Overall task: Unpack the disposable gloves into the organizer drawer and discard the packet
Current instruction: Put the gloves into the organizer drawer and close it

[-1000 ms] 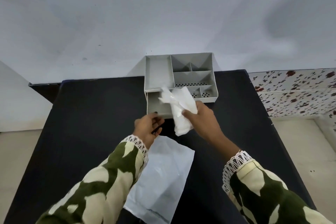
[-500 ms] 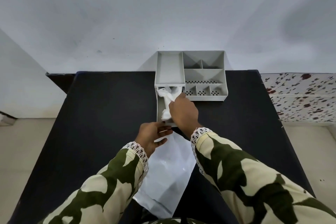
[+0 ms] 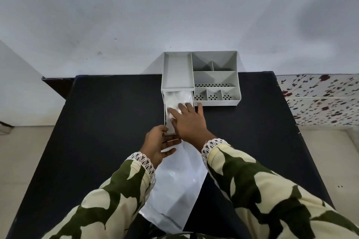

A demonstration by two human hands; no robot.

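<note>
A grey organizer stands at the far edge of the black table, its drawer pulled out toward me. Clear, crumpled disposable gloves lie inside the drawer. My right hand rests flat on them, fingers spread, pressing down. My left hand is at the drawer's front end, fingers curled loosely around its front. The white packet lies flat on the table between my forearms, just behind the drawer.
The black table runs to a white wall behind the organizer. A floral-patterned surface adjoins the table on the right. Pale floor shows on both sides.
My right hand carried the bunch of gloves from above the organizer down into the drawer and now lies flat on them. My left hand stayed at the drawer front.
</note>
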